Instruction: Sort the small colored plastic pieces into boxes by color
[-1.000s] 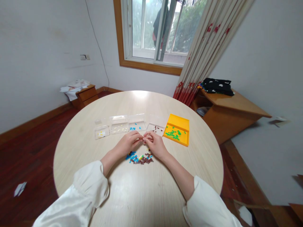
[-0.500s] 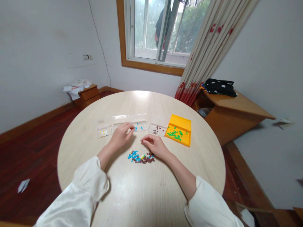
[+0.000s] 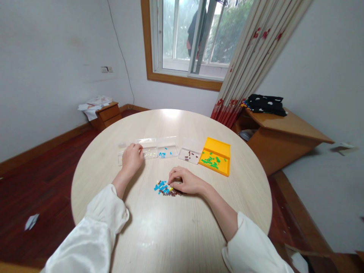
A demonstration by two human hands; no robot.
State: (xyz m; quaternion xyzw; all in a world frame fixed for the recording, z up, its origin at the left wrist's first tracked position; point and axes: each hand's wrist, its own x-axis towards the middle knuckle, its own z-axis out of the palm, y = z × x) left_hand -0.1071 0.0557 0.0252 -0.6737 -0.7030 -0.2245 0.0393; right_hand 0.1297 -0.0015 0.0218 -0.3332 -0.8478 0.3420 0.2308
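Note:
A small pile of blue, brown and yellow bricks (image 3: 164, 188) lies on the round pale table (image 3: 170, 227). My right hand (image 3: 183, 181) rests on the pile's right side, fingers curled down onto the bricks. My left hand (image 3: 132, 157) is over the leftmost clear tray (image 3: 121, 156), fingers bent, covering most of it; whether it holds a piece is hidden. A row of clear trays continues to the right: one with pale pieces (image 3: 150, 151), one with blue pieces (image 3: 167, 152), one with brown pieces (image 3: 190, 154). An orange tray (image 3: 216, 148) holds green pieces.
A wooden desk (image 3: 281, 132) with dark spotted cloth (image 3: 265, 104) stands to the right of the table. A small cabinet with papers (image 3: 104, 110) is at the back left. A curtain (image 3: 250, 60) hangs by the window. Paper scrap (image 3: 31, 222) lies on the floor.
My hands, joined together above the pile a second ago, have parted. The left moved out to the leftmost clear tray; the right dropped onto the pile.

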